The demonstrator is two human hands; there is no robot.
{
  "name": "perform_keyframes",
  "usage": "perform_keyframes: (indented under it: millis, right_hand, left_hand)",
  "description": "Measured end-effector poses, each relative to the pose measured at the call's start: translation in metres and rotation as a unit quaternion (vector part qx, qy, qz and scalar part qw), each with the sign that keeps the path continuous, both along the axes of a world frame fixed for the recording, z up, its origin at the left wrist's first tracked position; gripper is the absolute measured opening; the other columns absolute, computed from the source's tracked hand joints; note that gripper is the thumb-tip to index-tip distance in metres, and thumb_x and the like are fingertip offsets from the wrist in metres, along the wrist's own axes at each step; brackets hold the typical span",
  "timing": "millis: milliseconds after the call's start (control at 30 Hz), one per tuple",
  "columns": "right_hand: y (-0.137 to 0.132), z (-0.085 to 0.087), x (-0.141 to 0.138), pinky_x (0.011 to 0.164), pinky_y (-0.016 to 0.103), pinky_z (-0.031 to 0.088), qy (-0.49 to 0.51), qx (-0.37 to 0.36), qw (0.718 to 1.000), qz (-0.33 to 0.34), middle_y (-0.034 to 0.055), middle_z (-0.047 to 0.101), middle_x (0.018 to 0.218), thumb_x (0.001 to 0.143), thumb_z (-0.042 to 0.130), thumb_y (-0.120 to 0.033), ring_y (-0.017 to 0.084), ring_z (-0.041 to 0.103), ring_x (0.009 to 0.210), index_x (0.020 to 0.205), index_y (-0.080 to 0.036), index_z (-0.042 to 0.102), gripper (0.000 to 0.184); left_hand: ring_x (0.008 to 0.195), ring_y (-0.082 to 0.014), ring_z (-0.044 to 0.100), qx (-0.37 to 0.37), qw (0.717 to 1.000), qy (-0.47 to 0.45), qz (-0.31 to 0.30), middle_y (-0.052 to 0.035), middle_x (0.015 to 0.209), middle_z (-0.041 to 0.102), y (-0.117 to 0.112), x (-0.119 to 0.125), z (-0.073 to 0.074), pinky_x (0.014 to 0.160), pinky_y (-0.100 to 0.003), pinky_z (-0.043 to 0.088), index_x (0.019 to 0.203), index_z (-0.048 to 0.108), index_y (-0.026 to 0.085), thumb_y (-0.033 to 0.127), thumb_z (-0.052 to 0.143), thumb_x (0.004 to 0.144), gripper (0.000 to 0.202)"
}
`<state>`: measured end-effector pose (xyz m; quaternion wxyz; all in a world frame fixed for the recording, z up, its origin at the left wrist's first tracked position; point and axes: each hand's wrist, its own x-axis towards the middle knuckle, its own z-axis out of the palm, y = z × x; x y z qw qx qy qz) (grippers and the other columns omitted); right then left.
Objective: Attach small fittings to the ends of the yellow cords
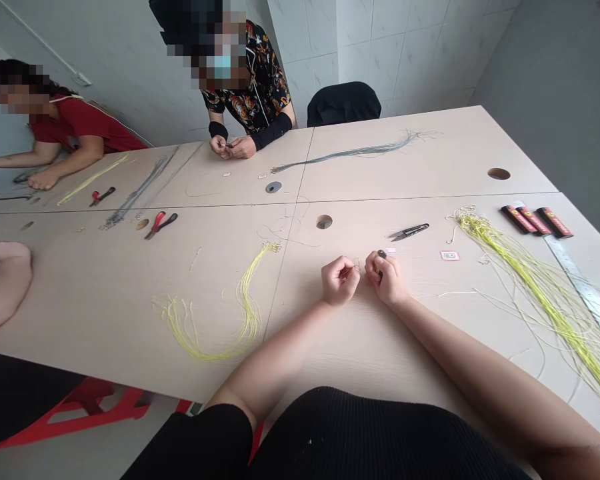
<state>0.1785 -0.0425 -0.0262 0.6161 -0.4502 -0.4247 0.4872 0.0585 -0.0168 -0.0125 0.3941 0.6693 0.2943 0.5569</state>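
Observation:
My left hand (339, 279) is closed in a pinch on the pale table (360, 347), holding the end of a thin cord. My right hand (387, 277) sits a few centimetres to its right, fingers curled round a small dark object (381, 254) with a bit of yellow showing. The two hands nearly touch. A curved bundle of yellow cords (230, 320) lies to the left of my left hand. A larger bundle of yellow cords (540, 287) spreads out on the right. Small black snips (409, 232) lie just beyond my right hand.
Three red-and-black lighters (536, 220) and a metal ruler (585, 287) lie far right. Two cable holes (324, 221) (499, 173) open in the table. A person opposite (245, 87) works with both hands; another in red (75, 127) leans at far left. Red-handled pliers (160, 223) and grey cords (360, 152) lie further off.

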Motion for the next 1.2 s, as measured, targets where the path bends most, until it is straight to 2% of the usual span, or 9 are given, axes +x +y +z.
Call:
perform_keyframes:
  millis: [100,167,233,400,567,867,1067,1200]
  right_hand:
    - [0.002,0.001,0.002,0.043,0.025,0.024,0.028,-0.013,0.998,-0.050,-0.0072,0.031,0.047,0.075,0.065,-0.048,0.008,0.026,0.042,0.071,-0.019,0.057,0.030]
    - [0.002,0.001,0.003,0.043,0.024,0.024,0.020,-0.016,0.998,-0.054,-0.0074,0.033,0.047,0.074,0.068,-0.046,0.007,0.028,0.042,0.080,-0.018,0.064,0.029]
    - [0.003,0.000,0.003,0.043,0.024,0.024,0.005,-0.018,0.999,-0.049,-0.0067,0.035,0.046,0.074,0.068,-0.047,0.007,0.030,0.042,0.082,-0.017,0.067,0.030]
    - [0.002,0.003,0.001,0.045,0.025,0.030,-0.027,-0.016,0.998,-0.051,-0.0025,0.047,0.051,0.071,0.072,-0.045,0.008,0.037,0.046,0.074,-0.015,0.069,0.030]
    - [0.001,0.009,0.001,0.048,0.026,0.035,-0.058,-0.004,0.996,-0.062,-0.0026,0.046,0.050,0.072,0.070,-0.044,0.010,0.041,0.048,0.067,-0.016,0.066,0.029]
    - [0.003,0.003,0.002,0.045,0.025,0.033,-0.051,-0.031,0.996,-0.070,-0.0013,0.051,0.054,0.073,0.069,-0.049,0.009,0.040,0.047,0.073,-0.016,0.067,0.033]
    - [0.002,-0.005,0.003,0.044,0.025,0.030,-0.019,-0.016,0.998,-0.063,-0.0010,0.052,0.054,0.074,0.069,-0.045,0.008,0.038,0.045,0.078,-0.016,0.072,0.029]
    - [0.002,-0.004,0.003,0.045,0.025,0.032,-0.044,-0.011,0.996,-0.077,-0.0001,0.054,0.053,0.072,0.069,-0.044,0.010,0.042,0.046,0.078,-0.016,0.074,0.029]
  left_hand:
    - [0.042,-0.0054,0.028,-0.015,1.000,0.003,0.006,0.0071,0.046,0.032,0.000,0.000,0.001,0.042,-0.019,0.024,0.056,0.038,0.018,0.024,0.055,0.080,0.030]
    - [0.043,-0.0055,0.028,-0.025,1.000,0.006,0.010,0.0071,0.046,0.032,0.000,0.000,0.001,0.042,-0.019,0.024,0.055,0.038,0.018,0.024,0.056,0.078,0.029]
    - [0.043,-0.0054,0.028,-0.030,0.999,0.008,0.013,0.0072,0.046,0.032,0.000,0.001,0.002,0.042,-0.019,0.025,0.055,0.038,0.018,0.023,0.056,0.077,0.029]
    - [0.043,-0.0055,0.027,-0.039,0.999,0.010,0.014,0.0074,0.045,0.031,0.001,0.001,0.001,0.042,-0.019,0.025,0.054,0.037,0.018,0.025,0.057,0.075,0.029]
    - [0.042,-0.0054,0.027,-0.048,0.999,0.010,0.008,0.0073,0.045,0.032,0.002,0.002,0.000,0.042,-0.020,0.024,0.054,0.038,0.018,0.032,0.059,0.077,0.034]
    - [0.042,-0.0056,0.028,-0.046,0.999,0.013,0.008,0.0070,0.044,0.032,0.001,0.001,0.001,0.042,-0.021,0.024,0.054,0.037,0.018,0.035,0.059,0.079,0.037]
    - [0.043,-0.0057,0.027,-0.059,0.998,0.010,0.017,0.0071,0.045,0.031,0.001,0.001,0.002,0.043,-0.021,0.024,0.054,0.036,0.018,0.035,0.059,0.078,0.037]
    - [0.043,-0.0054,0.026,-0.057,0.998,0.007,0.022,0.0073,0.046,0.031,0.001,0.002,0.001,0.043,-0.021,0.024,0.054,0.037,0.018,0.032,0.059,0.078,0.036]
